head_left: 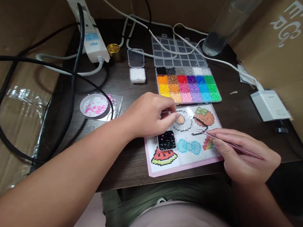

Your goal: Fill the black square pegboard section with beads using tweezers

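Observation:
My right hand holds pink tweezers, their tips low over a clear pegboard. Black beads form a line on the board near the tips. Curled into a pinch, my left hand hovers at the board's upper left; whatever its fingertips hold is hidden. Beneath the board lies a pattern sheet with a watermelon slice, a blue bow, an egg and an orange fruit. A small box of black beads, with a few pink ones among them, sits on the sheet below my left hand.
Behind the board stands an opened compartment case of coloured beads. Left are a white dish with pink beads and a small box of white beads. Cables, a power strip, a charger and a clear bottle surround the table.

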Demonstrator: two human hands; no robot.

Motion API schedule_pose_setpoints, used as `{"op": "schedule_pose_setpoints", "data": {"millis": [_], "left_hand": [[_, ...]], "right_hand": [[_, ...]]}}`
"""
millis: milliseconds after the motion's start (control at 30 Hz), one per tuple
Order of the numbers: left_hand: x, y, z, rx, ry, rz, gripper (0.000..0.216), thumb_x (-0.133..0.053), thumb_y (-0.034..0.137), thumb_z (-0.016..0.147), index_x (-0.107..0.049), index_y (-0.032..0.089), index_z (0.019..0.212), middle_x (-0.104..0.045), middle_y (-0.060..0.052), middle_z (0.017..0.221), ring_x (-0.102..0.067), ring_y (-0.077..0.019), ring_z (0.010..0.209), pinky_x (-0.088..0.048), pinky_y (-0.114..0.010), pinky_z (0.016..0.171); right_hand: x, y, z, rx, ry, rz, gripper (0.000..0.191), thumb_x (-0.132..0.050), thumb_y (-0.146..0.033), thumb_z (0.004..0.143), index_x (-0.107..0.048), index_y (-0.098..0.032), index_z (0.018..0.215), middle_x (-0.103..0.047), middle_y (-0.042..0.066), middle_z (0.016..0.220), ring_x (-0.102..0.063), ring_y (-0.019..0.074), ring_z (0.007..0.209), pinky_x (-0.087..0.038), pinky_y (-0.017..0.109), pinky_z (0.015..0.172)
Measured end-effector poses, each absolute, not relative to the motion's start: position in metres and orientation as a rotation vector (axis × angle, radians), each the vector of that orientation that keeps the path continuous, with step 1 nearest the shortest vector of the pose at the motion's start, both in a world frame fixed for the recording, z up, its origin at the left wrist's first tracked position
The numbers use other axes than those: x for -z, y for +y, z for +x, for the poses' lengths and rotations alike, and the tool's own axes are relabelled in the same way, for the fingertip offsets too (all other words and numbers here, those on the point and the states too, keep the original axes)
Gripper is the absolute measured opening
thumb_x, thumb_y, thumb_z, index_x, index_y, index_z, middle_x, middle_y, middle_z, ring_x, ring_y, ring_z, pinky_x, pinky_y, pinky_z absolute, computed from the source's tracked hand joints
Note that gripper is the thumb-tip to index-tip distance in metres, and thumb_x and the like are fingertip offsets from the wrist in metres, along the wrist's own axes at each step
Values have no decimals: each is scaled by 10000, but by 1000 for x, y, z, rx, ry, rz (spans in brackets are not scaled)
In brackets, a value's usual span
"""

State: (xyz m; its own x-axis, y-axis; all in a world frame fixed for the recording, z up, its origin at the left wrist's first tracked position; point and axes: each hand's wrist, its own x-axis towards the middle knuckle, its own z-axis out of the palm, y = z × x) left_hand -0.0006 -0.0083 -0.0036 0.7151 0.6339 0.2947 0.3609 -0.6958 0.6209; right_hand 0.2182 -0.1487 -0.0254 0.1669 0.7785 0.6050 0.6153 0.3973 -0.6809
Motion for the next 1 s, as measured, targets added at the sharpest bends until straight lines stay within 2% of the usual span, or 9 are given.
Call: {"op": "schedule_pose_setpoints", "data": {"millis": [367, 500, 633, 1000], "left_hand": [[4, -8, 0, -687, 735, 2381, 194, -582, 282, 843, -708, 153, 771, -674, -2, 662, -526, -92, 561, -369, -239, 564], [4, -8, 0, -699, 739, 2379, 191, -582, 276, 842, -711, 157, 768, -674, -3, 650, -532, -95, 557, -366, -238, 564], [4, -8, 0, -702, 729, 2383, 181, -587, 270, 837, -715, 161, 772, -680, -5, 651, -531, -95, 551, -361, -238, 562], [4, -8, -1, -707, 723, 2384, 169, -591, 262, 833, -706, 158, 766, -666, 3, 639, -530, -89, 548, -371, -233, 555]], "right_hand": [[19, -160, 207, -121, -1639, -1216, 464, -763, 47, 692, -762, -250, 1049, -791, 32, 980, -765, 229, 821, -642, 377, 701], [16, -160, 195, -302, -1721, -1155, 406, -736, 22, 737, -751, -227, 1057, -792, 44, 972, -770, 214, 824, -653, 364, 758], [18, -155, 186, -449, -1708, -1120, 350, -706, 15, 777, -748, -227, 1026, -793, 45, 955, -769, 197, 827, -654, 327, 734], [17, -151, 183, -510, -1751, -1092, 280, -700, 10, 791, -746, -195, 976, -794, 51, 941, -766, 178, 840, -650, 300, 764]]}}
